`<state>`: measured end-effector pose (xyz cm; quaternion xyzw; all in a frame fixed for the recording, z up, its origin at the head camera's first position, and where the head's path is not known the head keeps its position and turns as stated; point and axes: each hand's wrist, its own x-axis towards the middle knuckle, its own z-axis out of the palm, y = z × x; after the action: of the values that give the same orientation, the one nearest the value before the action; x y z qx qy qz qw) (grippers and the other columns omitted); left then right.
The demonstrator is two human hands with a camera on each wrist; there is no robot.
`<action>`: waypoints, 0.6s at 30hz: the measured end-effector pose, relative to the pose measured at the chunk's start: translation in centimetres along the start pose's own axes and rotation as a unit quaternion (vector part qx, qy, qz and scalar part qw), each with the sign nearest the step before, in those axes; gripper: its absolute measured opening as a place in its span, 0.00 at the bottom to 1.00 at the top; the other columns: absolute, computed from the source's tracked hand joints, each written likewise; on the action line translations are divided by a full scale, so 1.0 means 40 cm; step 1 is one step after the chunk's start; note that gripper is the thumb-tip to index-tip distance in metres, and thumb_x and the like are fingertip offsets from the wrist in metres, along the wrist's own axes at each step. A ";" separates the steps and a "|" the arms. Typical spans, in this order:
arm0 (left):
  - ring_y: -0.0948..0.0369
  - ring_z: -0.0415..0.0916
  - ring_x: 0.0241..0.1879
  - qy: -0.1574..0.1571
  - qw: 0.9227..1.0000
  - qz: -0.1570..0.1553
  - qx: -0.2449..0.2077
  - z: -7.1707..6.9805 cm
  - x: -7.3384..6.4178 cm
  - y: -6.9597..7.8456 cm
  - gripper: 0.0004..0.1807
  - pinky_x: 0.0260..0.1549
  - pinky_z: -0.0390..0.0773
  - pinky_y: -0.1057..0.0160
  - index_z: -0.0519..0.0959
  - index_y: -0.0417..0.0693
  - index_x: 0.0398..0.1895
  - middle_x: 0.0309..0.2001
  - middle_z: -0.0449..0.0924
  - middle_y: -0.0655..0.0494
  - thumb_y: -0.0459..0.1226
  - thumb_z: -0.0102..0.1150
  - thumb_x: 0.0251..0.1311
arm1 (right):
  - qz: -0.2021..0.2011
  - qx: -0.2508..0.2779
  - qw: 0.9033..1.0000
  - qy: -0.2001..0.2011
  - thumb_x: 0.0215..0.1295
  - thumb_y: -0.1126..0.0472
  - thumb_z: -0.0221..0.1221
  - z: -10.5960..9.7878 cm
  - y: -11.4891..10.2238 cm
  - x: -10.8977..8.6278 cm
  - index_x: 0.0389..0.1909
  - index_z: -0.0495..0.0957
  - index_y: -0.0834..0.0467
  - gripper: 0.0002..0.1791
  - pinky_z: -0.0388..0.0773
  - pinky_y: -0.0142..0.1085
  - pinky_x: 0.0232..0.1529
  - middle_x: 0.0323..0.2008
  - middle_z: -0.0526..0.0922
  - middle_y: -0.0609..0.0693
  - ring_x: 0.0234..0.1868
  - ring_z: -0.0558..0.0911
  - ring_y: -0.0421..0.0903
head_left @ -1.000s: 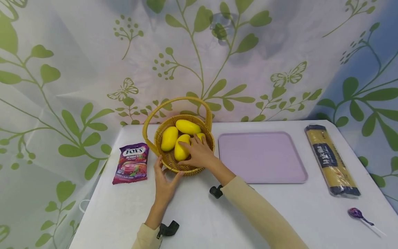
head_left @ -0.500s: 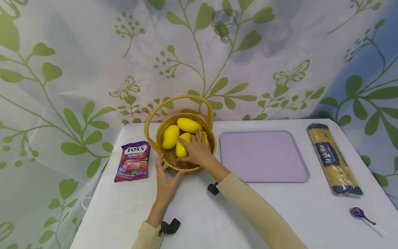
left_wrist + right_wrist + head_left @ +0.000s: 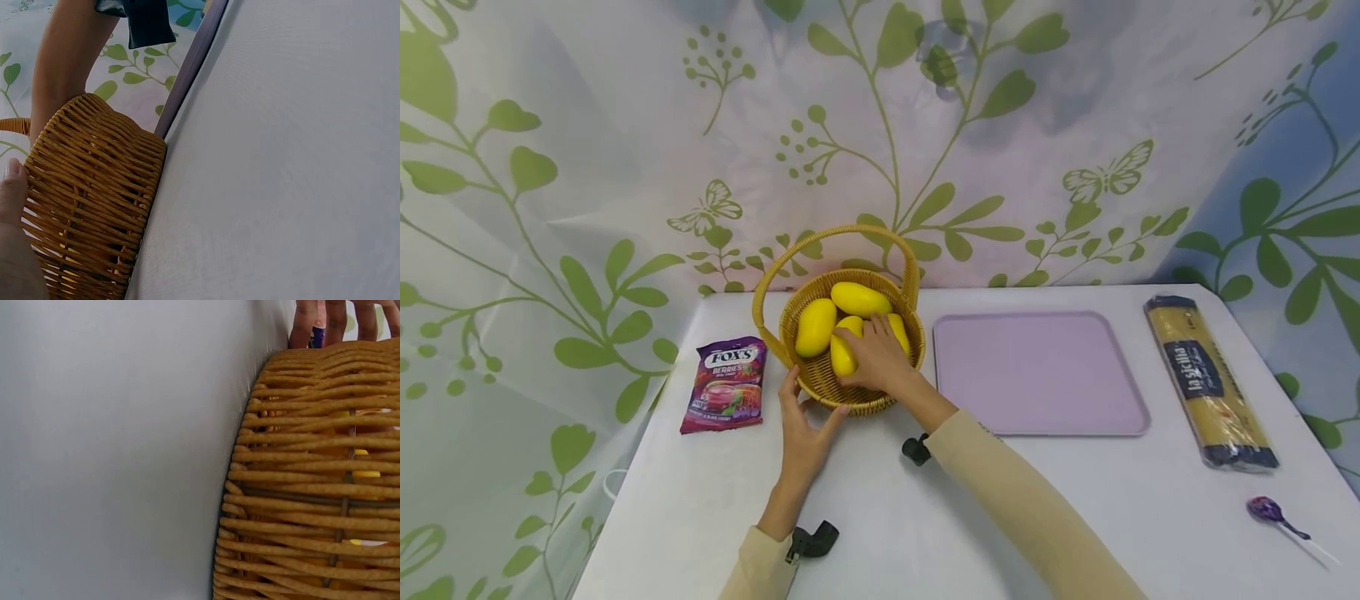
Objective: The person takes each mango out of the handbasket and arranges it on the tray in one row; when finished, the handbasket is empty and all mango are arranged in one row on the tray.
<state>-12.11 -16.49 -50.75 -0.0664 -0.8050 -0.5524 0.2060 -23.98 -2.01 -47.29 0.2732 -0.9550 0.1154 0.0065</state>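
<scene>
A round woven basket [image 3: 820, 392] with a tall hoop handle [image 3: 831, 233] holds several yellow mangoes. My right hand [image 3: 880, 358] reaches down into it and grips the front mango [image 3: 842, 357], thumb over its left side and fingers on its far side. Those fingertips lie right beside another mango [image 3: 898, 329], partly covered. Two more mangoes, one on the left [image 3: 816, 327] and one at the back [image 3: 860, 299], lie uncovered. My left hand [image 3: 801, 437] rests spread against the basket's front left wall. In the left wrist view its thumb [image 3: 11, 187] touches the weave near the rim.
Left of the basket lies a purple Fox's candy bag [image 3: 726, 385]. A lilac tray [image 3: 1037, 375] is close on its right, then a pasta packet [image 3: 1210, 383] and a lollipop [image 3: 1266, 510]. A patterned curtain [image 3: 970, 167] hangs behind the white table [image 3: 880, 517].
My right hand has closed further over the front mango, covering more of it. My left hand stays at the basket wall. The head view has shifted slightly.
</scene>
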 end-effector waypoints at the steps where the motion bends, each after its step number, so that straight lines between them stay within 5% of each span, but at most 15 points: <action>1: 0.33 0.55 0.69 -0.001 1.000 -0.001 0.001 0.000 -0.001 0.002 0.49 0.57 0.67 0.32 0.49 0.36 0.74 0.72 0.50 0.30 0.30 0.69 0.53 | -0.001 0.007 1.000 -0.002 0.51 0.36 0.69 0.000 0.001 -0.001 0.71 0.63 0.44 0.47 0.45 0.57 0.76 0.65 0.69 0.65 0.74 0.55 0.67; 8: 0.46 0.56 0.71 0.001 1.000 -0.019 0.018 0.012 -0.008 -0.101 0.51 0.58 0.71 0.43 0.48 0.44 0.76 0.74 0.50 0.42 0.37 0.71 0.54 | -0.013 0.063 0.998 0.005 0.49 0.42 0.72 -0.013 0.003 -0.017 0.70 0.65 0.44 0.46 0.44 0.54 0.76 0.68 0.66 0.63 0.75 0.52 0.65; 14: 0.45 0.57 0.71 0.003 1.000 -0.010 0.018 0.012 -0.004 -0.099 0.51 0.58 0.72 0.43 0.48 0.44 0.76 0.74 0.51 0.41 0.37 0.71 0.54 | -0.033 0.108 0.993 0.029 0.49 0.47 0.74 -0.036 0.004 -0.034 0.69 0.65 0.44 0.45 0.50 0.56 0.75 0.70 0.62 0.64 0.76 0.50 0.65; 18: 0.44 0.57 0.71 0.001 1.000 -0.003 0.022 0.011 -0.004 -0.100 0.52 0.57 0.72 0.42 0.48 0.53 0.77 0.74 0.50 0.40 0.38 0.71 0.55 | -0.047 0.112 0.992 0.041 0.50 0.47 0.72 -0.046 0.004 -0.044 0.70 0.65 0.42 0.44 0.68 0.54 0.66 0.71 0.59 0.63 0.73 0.60 0.62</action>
<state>-13.42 -17.58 -54.40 -0.0589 -0.8168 -0.5357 0.2060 -22.66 -0.52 -45.66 0.3115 -0.9212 0.2321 0.0205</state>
